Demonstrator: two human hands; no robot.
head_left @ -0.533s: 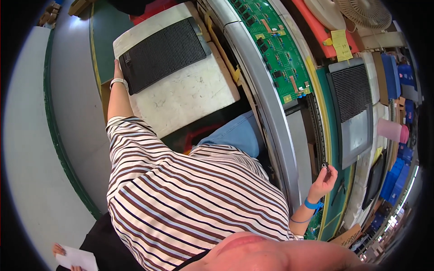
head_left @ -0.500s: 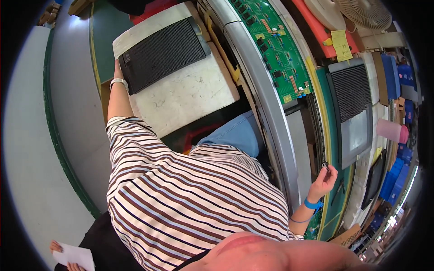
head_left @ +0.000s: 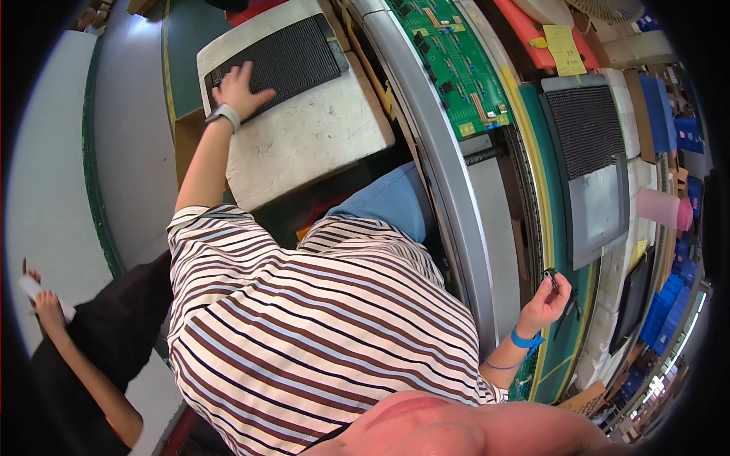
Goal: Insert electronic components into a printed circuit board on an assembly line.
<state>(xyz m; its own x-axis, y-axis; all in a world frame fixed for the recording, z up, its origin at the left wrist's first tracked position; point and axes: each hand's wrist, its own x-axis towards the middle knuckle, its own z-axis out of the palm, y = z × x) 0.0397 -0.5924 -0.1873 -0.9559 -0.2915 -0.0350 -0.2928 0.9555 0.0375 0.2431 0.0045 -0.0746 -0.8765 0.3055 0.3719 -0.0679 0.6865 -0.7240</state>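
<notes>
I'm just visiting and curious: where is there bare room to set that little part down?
Bare spots: the white foam block beside the black ridged tray under the left hand, and the grey panel below the green circuit board. The far right shelves are crowded.

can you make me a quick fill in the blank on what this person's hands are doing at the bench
1. The left hand rests on a black ribbed ____ lying on a white block.
2. The right hand pinches a small ____ part between its fingertips.
3. The right wrist wears a ____ band.
4. On the conveyor lies a ____ circuit board.

Missing words: mat; black; blue; green
</notes>
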